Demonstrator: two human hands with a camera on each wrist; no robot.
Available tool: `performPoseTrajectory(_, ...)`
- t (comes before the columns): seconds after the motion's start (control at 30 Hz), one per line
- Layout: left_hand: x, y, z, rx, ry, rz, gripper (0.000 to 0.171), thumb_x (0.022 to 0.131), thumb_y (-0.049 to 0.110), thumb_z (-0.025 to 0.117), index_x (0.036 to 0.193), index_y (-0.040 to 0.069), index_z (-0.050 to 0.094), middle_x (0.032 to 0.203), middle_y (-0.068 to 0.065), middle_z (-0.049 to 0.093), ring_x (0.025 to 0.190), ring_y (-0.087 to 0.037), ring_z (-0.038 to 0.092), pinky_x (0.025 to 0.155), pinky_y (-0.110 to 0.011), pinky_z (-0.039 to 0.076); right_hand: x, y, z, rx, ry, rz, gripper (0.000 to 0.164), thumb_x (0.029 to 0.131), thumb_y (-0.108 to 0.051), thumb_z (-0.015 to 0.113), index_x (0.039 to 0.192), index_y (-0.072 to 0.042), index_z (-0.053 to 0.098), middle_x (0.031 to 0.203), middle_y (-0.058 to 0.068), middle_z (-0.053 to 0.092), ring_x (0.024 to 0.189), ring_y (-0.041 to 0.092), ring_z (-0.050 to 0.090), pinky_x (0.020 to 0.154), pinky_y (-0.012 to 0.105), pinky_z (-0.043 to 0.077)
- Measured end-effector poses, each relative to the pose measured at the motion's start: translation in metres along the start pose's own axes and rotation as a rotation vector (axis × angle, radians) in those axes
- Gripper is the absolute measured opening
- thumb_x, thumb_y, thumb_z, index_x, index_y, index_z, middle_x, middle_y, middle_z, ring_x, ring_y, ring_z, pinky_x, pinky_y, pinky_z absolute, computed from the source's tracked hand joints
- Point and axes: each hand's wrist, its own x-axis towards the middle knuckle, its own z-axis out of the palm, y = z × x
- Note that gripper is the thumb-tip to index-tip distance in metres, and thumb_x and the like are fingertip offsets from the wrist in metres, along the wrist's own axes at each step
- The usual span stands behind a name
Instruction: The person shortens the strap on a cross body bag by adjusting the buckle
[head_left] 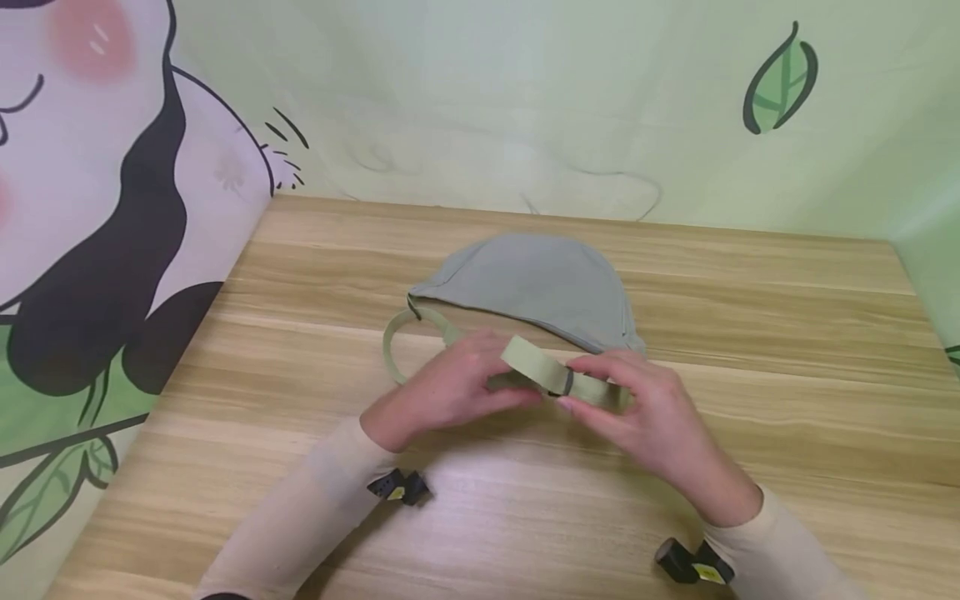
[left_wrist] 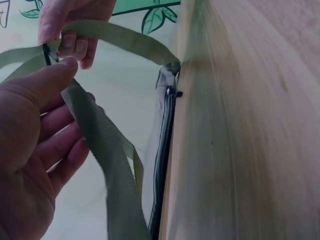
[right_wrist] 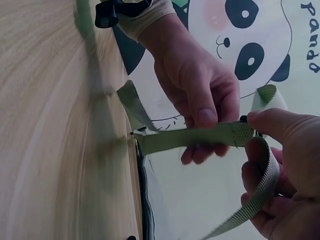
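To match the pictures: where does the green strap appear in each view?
Head: green strap around the centre, held by left hand and right hand.
Left wrist: green strap left and middle, reaching the bottom edge.
Right wrist: green strap middle and right, reaching the bottom edge.
Shared landmark: wooden table.

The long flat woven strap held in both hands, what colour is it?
Light green; the flat woven strap shows best in the head view.

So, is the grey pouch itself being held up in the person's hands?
No, the grey pouch lies on the wooden table, while the left hand and right hand hold its green strap.
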Motion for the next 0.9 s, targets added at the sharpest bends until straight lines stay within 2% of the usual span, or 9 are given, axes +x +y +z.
performPoseTrajectory(0.2, -0.006, 0.0, -0.006, 0.033, 0.014, 0.017, 0.027, 0.086, 0.034, 0.07, 0.105, 0.015, 0.07, 0.099, 0.007, 0.071, 0.093, -0.004, 0.064, 0.092, -0.024, 0.045, 0.0, 0.003, -0.001, -0.014, 0.002, -0.042, 0.038, 0.065, -0.012, 0.086, 0.098, -0.007, 0.069, 0.091, 0.001, 0.069, 0.082, 0.011, 0.061, 0.071, 0.023, 0.05)
performPoseTrajectory(0.37, -0.011, -0.005, -0.009, 0.054, -0.003, 0.01, 0.031, 0.086, 0.034, 0.07, 0.109, 0.013, 0.07, 0.104, 0.004, 0.071, 0.097, -0.005, 0.065, 0.092, -0.024, 0.046, 0.0, 0.006, -0.004, -0.024, -0.011, -0.049, 0.034, 0.067, -0.016, 0.084, 0.096, -0.008, 0.068, 0.087, -0.003, 0.068, 0.079, 0.009, 0.061, 0.072, 0.016, 0.048)
performPoseTrajectory(0.6, -0.027, -0.016, -0.022, 0.117, -0.035, -0.059, 0.032, 0.081, 0.026, 0.076, 0.11, 0.012, 0.071, 0.107, 0.001, 0.071, 0.1, -0.011, 0.065, 0.091, -0.027, 0.049, 0.0, 0.012, -0.015, -0.018, -0.002, -0.09, 0.031, 0.072, -0.019, 0.081, 0.098, -0.008, 0.068, 0.083, -0.005, 0.067, 0.075, 0.007, 0.06, 0.071, 0.012, 0.046)
performPoseTrajectory(0.77, -0.037, -0.022, -0.033, 0.141, -0.055, -0.086, 0.031, 0.081, 0.026, 0.077, 0.108, 0.013, 0.072, 0.103, 0.002, 0.072, 0.094, -0.009, 0.067, 0.085, -0.027, 0.051, -0.001, 0.014, -0.017, -0.006, -0.029, -0.096, 0.029, 0.072, -0.016, 0.081, 0.097, -0.009, 0.068, 0.086, -0.005, 0.067, 0.077, 0.007, 0.061, 0.074, 0.013, 0.048)
performPoseTrajectory(0.9, -0.042, -0.023, -0.035, 0.14, -0.079, -0.076, 0.029, 0.082, 0.025, 0.075, 0.108, 0.012, 0.071, 0.098, 0.004, 0.072, 0.086, -0.006, 0.065, 0.08, -0.025, 0.051, -0.001, 0.015, -0.014, 0.011, -0.022, -0.112, 0.027, 0.073, -0.015, 0.08, 0.096, -0.01, 0.068, 0.088, -0.004, 0.069, 0.078, 0.008, 0.062, 0.075, 0.014, 0.049)
